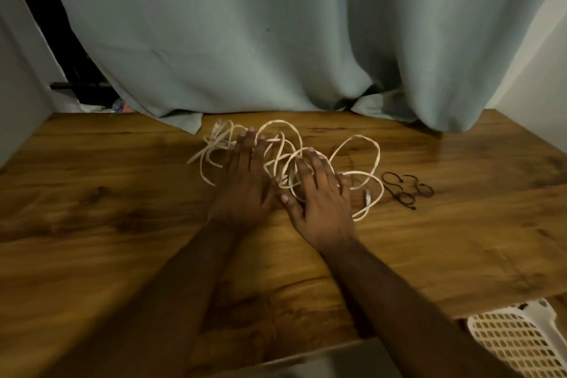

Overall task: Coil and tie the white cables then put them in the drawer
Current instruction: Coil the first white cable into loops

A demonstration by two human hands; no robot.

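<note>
Status: early — nothing coiled, nothing tied, nothing stowed, as far as the head view shows.

Left of scene: the wooden table carries the work; a pale green curtain hangs behind and drapes onto its far edge.

Centre-left: the white cables lie as one loose tangle of overlapping loops near the far edge of the table, a connector end showing at the upper left of the pile and another at its right. How many cables make up the tangle cannot be told.

The left hand lies flat on the left part of the tangle, fingers straight, grasping nothing. The right hand lies beside it on the middle loops, fingers spread and straight, likewise pressing and not gripping.

Right of the tangle: a few black elastic ties lie on the table just beside the outermost loop, untouched — presumably the ties for the job.

Containers: at the lower right a white perforated basket sits below the table edge; only its lattice wall shows, contents not visible. No open drawer can be identified; a pale surface at the bottom edge may be part of one — cannot tell.

Remaining, by my judgement: separate, coil, tie, stow.
</note>
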